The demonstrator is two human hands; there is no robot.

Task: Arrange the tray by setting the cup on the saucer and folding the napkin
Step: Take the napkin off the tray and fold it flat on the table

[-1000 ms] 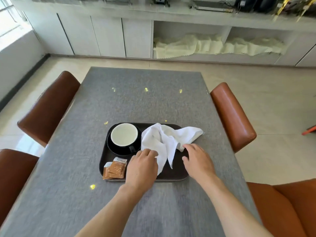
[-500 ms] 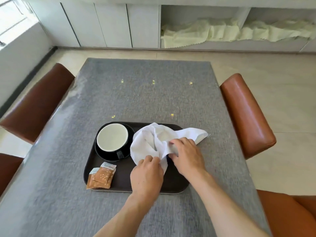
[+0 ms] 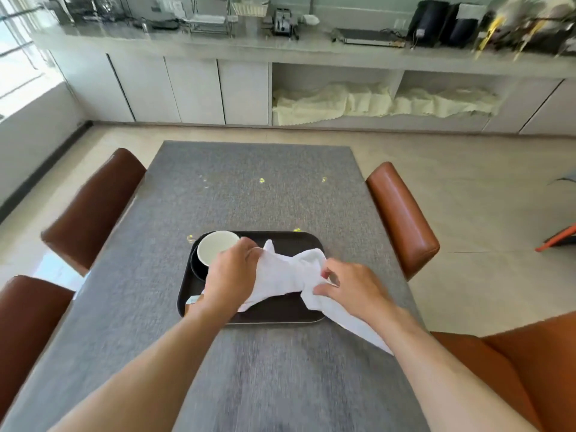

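Observation:
A dark tray point(image 3: 296, 240) lies on the grey table. At its left end a white-lined cup point(image 3: 216, 249) stands on a black saucer point(image 3: 197, 268). A white napkin point(image 3: 286, 272) is lifted and stretched above the tray. My left hand point(image 3: 230, 274) grips its left end, just right of the cup. My right hand point(image 3: 355, 288) pinches its right part, and a loose tail hangs down past the tray's front right corner. A sugar packet point(image 3: 192, 302) peeks out at the tray's front left, mostly hidden by my left wrist.
Brown leather chairs stand along the table: two on the left point(image 3: 90, 210) point(image 3: 28, 322), one on the right point(image 3: 402, 219), one at the near right point(image 3: 511, 369). A counter with white cabinets point(image 3: 193, 88) runs along the far wall.
Both hands have taken hold of the napkin and lifted it off the tray, pulling it apart sideways. The view has tilted up, showing the counter.

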